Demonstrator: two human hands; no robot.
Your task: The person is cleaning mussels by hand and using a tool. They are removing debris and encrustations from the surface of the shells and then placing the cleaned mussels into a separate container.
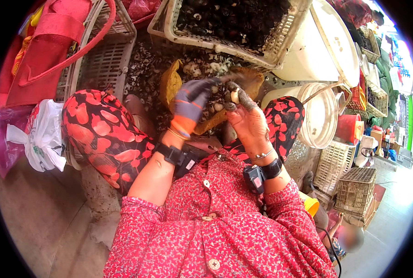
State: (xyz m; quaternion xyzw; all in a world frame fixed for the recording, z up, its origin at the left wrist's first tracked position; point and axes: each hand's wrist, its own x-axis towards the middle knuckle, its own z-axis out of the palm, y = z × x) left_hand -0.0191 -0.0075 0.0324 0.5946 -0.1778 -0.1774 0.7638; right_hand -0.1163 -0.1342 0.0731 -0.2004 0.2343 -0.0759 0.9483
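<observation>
- Gripping a small pale round piece [234, 96], the bare right hand [249, 121] pinches it between dirty fingertips [244, 98] in front of the person's chest, above the knees
- The left hand [191, 103], in a grey glove with an orange cuff, is closed around a thin dark tool [225, 78] whose tip meets the pale piece
- Both wrists carry black bands; the right one also bears a thin bracelet [262, 156]
- Below the hands, between the red-patterned knees, lies a brown sack [171, 82] scattered with pale bits and dark peelings
- Beyond it sits a white plastic basket [280, 46] filled with dark round things
- To the right stand a large white tub [336, 41] and a white bucket [318, 121], near each other
- To the left are an empty grey crate [105, 62], a red bag [49, 41] and a white plastic bag [42, 139]
</observation>
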